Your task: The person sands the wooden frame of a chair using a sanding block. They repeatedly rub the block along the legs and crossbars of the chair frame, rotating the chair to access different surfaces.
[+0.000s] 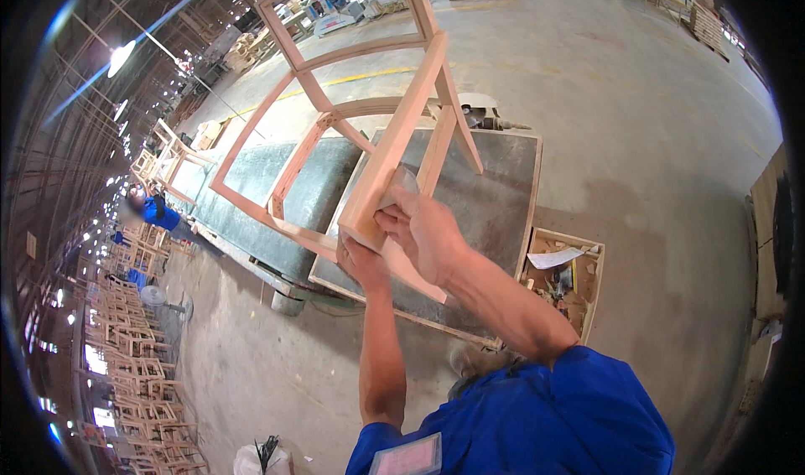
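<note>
- The grey concrete workshop floor [637, 140] fills most of your view, running from 12 o'clock round to 5 o'clock.
- The long dark-topped wooden counter [495, 190] lies at the centre, stretching off toward 9 o'clock.
- The unfinished pale wooden chair frame [335, 114] is tilted up over that counter, its open back reaching toward 12 o'clock and one leg end coming down to your hands just below centre.
- Stacks of bare wooden chair frames [134, 366] crowd the floor at 8 o'clock, with a person in a blue top [155, 213] bent over at 9 o'clock.
- The open wooden tray of small parts and a white paper [562, 278] sits touching the counter's edge at 4 o'clock.
- Your right hand [428, 232] is curled over the leg end, pressing a small grey sheet, seemingly sandpaper [401, 186], against the wood.
- Your left hand [362, 261] sits just beneath it, fingers closed around the underside of the same leg.
- The grey power tool [490, 123] lies at the counter's far edge, near 1 o'clock.
</note>
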`<action>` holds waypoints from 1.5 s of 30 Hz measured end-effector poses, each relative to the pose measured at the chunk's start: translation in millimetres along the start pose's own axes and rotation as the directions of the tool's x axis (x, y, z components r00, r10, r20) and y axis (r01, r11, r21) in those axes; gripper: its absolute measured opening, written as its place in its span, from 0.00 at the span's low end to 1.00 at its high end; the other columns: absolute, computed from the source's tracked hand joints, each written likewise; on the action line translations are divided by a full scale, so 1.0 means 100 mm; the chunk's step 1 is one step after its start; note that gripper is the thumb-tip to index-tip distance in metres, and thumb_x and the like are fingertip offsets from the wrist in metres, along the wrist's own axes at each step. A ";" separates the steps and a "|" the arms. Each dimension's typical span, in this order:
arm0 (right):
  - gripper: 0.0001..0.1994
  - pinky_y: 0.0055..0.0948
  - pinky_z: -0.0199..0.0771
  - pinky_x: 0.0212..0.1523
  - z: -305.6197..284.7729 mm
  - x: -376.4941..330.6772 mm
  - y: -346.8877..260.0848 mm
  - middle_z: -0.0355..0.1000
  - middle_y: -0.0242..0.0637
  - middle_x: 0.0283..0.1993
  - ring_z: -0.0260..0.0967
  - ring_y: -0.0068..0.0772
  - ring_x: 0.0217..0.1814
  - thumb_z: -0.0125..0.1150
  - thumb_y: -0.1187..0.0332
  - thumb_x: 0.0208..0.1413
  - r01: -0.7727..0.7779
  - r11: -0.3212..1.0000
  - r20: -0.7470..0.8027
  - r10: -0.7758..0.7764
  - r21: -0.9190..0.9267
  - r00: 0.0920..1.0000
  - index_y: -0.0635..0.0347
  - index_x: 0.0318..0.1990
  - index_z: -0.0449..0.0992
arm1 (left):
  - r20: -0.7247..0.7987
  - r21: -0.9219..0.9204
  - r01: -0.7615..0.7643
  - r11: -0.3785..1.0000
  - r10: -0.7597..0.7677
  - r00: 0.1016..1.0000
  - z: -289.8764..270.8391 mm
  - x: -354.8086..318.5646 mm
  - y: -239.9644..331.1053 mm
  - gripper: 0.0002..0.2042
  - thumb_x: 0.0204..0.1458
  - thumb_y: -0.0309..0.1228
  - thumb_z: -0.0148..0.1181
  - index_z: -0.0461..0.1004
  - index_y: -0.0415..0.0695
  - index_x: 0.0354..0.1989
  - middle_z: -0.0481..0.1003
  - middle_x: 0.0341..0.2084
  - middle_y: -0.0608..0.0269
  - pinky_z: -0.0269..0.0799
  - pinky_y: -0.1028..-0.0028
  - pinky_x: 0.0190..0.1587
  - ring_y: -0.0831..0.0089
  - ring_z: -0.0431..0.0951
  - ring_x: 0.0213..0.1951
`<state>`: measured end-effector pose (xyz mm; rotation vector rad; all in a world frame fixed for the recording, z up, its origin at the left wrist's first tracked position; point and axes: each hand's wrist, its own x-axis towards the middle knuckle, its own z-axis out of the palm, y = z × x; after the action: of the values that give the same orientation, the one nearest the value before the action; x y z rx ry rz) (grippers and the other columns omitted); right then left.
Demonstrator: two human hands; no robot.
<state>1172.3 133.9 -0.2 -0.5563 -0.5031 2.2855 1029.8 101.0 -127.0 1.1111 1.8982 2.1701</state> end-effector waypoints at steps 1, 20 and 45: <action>0.17 0.39 0.65 0.62 0.00 -0.03 -0.03 0.70 0.44 0.53 0.68 0.36 0.59 0.45 0.64 0.70 -0.008 1.000 -0.032 0.007 -0.024 0.999 0.70 0.55 0.68 | 0.028 -0.125 0.067 0.990 -0.064 0.998 0.03 0.01 0.04 0.22 0.67 0.39 0.40 0.74 0.30 0.48 0.77 0.40 0.46 0.74 0.60 0.44 0.56 0.78 0.41; 0.14 0.27 0.76 0.50 -0.06 0.09 0.08 0.70 0.39 0.40 0.74 0.28 0.39 0.50 0.64 0.69 0.113 0.991 -0.091 -0.119 -0.065 0.989 0.68 0.46 0.73 | 0.020 0.189 -0.181 0.965 0.181 0.983 0.02 -0.02 0.00 0.26 0.69 0.43 0.35 0.72 0.28 0.49 0.76 0.42 0.45 0.74 0.64 0.42 0.59 0.77 0.41; 0.14 0.35 0.78 0.51 0.05 0.11 -0.17 0.70 0.46 0.44 0.75 0.40 0.44 0.44 0.68 0.67 0.125 0.985 -0.047 -0.131 -0.118 0.990 0.74 0.49 0.68 | -0.070 -0.186 0.037 0.982 -0.051 0.996 0.14 -0.06 0.19 0.25 0.69 0.43 0.39 0.73 0.30 0.42 0.75 0.33 0.50 0.71 0.68 0.37 0.65 0.73 0.35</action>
<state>1171.6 152.0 10.0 -0.6231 -0.6289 2.1234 1049.8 105.5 -113.5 0.9596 1.6878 2.3373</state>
